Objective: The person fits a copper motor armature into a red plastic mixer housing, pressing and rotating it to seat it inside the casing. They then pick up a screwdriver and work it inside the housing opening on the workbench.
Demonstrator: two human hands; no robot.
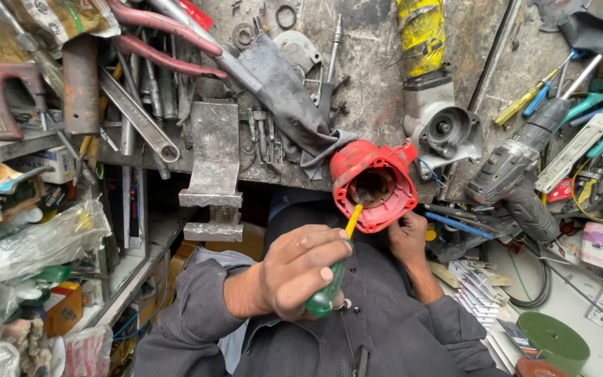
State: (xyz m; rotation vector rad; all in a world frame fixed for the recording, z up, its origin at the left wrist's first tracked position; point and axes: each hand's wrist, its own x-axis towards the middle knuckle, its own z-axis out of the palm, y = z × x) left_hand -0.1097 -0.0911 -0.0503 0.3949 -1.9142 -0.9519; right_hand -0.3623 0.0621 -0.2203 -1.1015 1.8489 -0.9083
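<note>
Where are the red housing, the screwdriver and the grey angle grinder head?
red housing (385, 171): head view, on its outer rim.
screwdriver (326, 294): head view, on its green handle.
grey angle grinder head (448, 129): head view, on its round spindle face.

The screwdriver (335, 269) tip is concealed inside the red motor housing (373, 183). The fingers of the hand (407, 237) at centre right are hidden behind it. The green disc (555, 341) is cropped at lower right.

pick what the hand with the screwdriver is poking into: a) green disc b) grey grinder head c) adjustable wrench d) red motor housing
d: the screwdriver in the left hand has its tip at the open mouth of the red motor housing, which the right hand steadies.
</note>
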